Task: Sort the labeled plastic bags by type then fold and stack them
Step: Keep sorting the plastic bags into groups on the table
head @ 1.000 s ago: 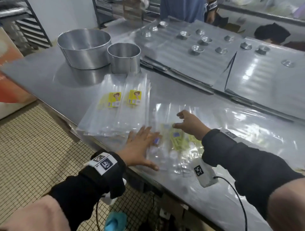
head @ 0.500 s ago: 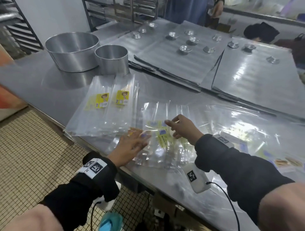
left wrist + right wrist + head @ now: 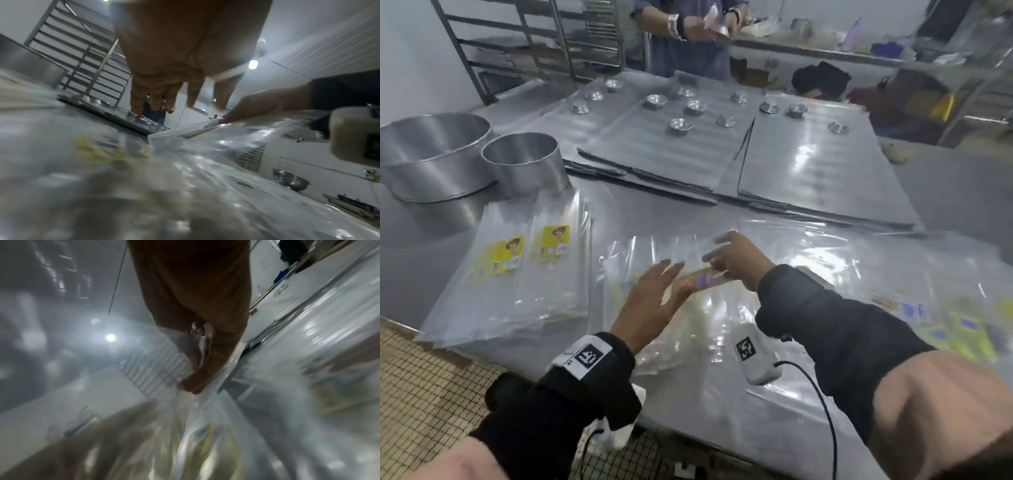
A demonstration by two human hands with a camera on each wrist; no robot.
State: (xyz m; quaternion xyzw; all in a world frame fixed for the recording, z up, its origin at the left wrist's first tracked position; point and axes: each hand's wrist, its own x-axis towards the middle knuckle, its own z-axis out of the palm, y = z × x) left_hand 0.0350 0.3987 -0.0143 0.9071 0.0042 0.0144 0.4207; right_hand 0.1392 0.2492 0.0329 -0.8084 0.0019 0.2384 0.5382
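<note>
On the tabletop [image 3: 945, 192], two round tins [image 3: 482, 161] stand at the far left, the smaller to the right of the larger. Two stacks of bags [image 3: 517, 287] lie side by side before them. Flat trays [image 3: 822, 164] carrying small cups [image 3: 681, 126] lie behind, and loose bags [image 3: 859, 274] spread at the right

Two round metal tins [image 3: 482, 161] are standing at the left end of the steel table [image 3: 945, 192], flat trays [image 3: 822, 161] lying beside them carrying small metal cups [image 3: 680, 126].
</note>
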